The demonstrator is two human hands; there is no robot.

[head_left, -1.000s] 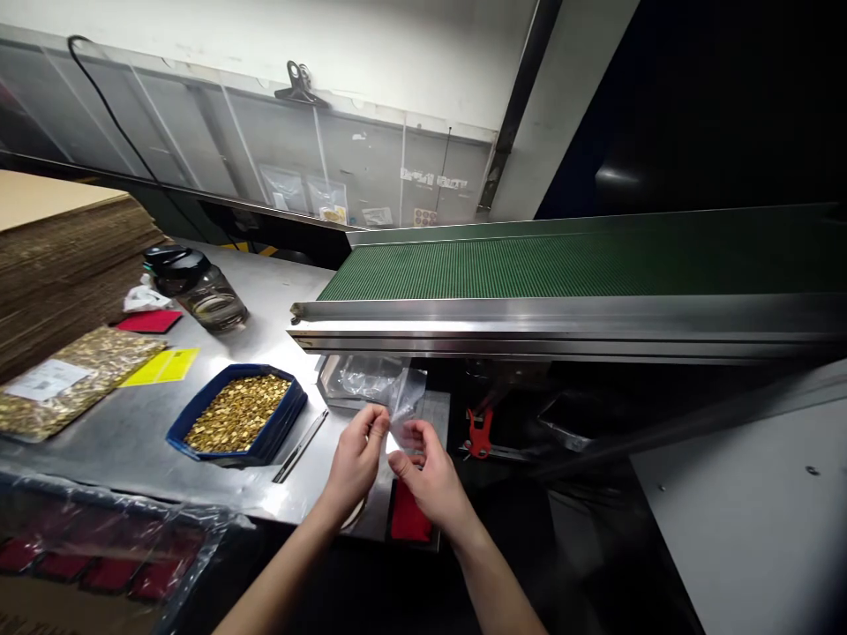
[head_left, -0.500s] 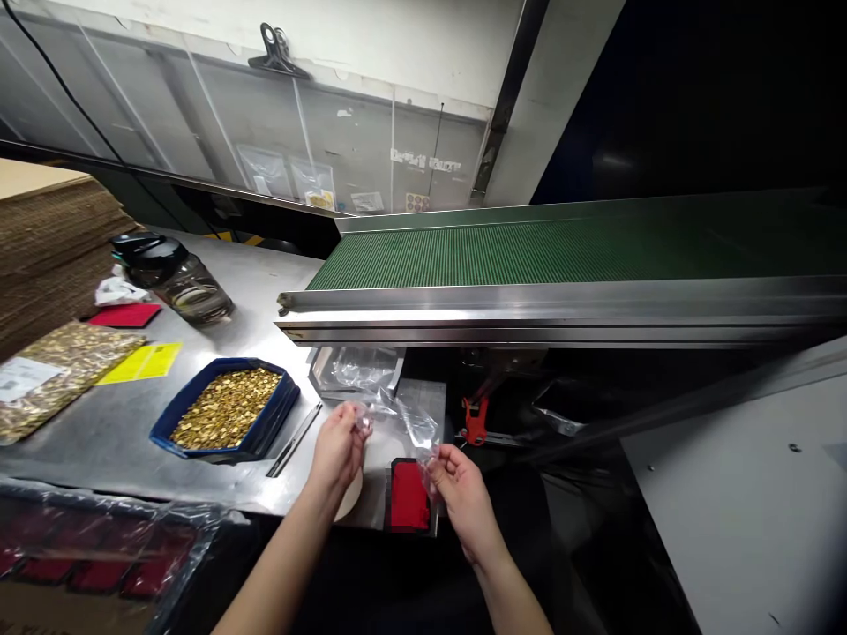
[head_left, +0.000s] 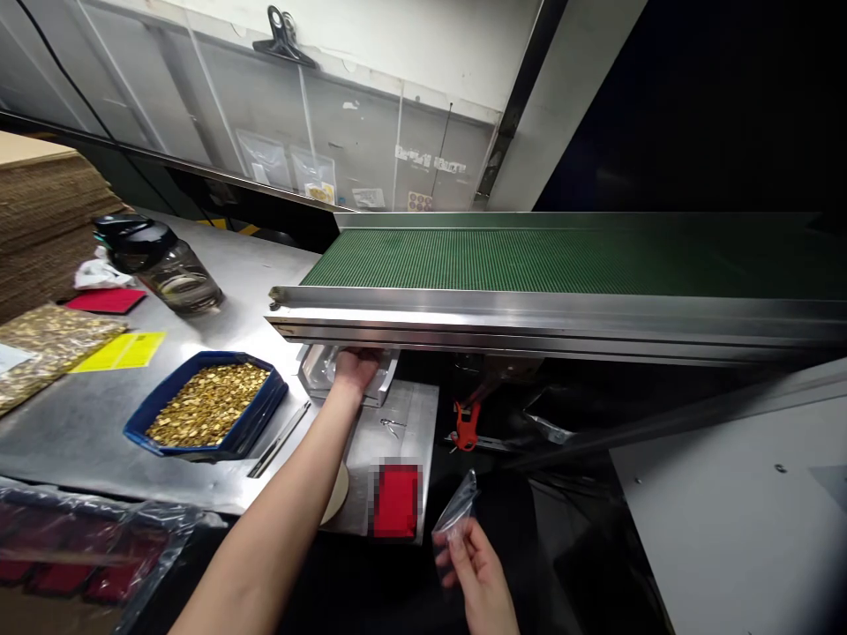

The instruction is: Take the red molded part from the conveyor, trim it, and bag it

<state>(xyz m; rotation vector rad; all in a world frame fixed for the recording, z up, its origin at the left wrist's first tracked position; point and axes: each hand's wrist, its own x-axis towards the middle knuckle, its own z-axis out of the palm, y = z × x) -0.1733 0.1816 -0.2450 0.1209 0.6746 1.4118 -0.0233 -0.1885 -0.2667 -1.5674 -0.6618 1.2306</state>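
Note:
My left hand [head_left: 358, 369] reaches into the grey tray [head_left: 374, 398] under the end of the conveyor, where clear plastic lies. Its fingers are mostly hidden by the tray and the conveyor edge. Low in front of my body, my right hand [head_left: 471, 556] pinches a small clear plastic bag [head_left: 458, 510] between thumb and fingers. A red piece with a dark edge [head_left: 397, 500], partly blurred out, lies on the metal table. Above it is a small thin metal item [head_left: 393, 427]. Beneath my left forearm a round tan object [head_left: 337, 496] shows in part.
A blue tray [head_left: 266, 413] holds many small gold pieces, with tweezers [head_left: 281, 441] beside it. A water bottle [head_left: 173, 272], a yellow slip [head_left: 125, 351] and a bag of gold pieces [head_left: 56, 348] are on the left. The green conveyor [head_left: 463, 258] crosses ahead. An orange clamp [head_left: 467, 425] hangs below it.
Both hands were on clear plastic above the table. My left hand has let go and moved forward into the grey tray; my right hand has drawn back toward my body with a bag.

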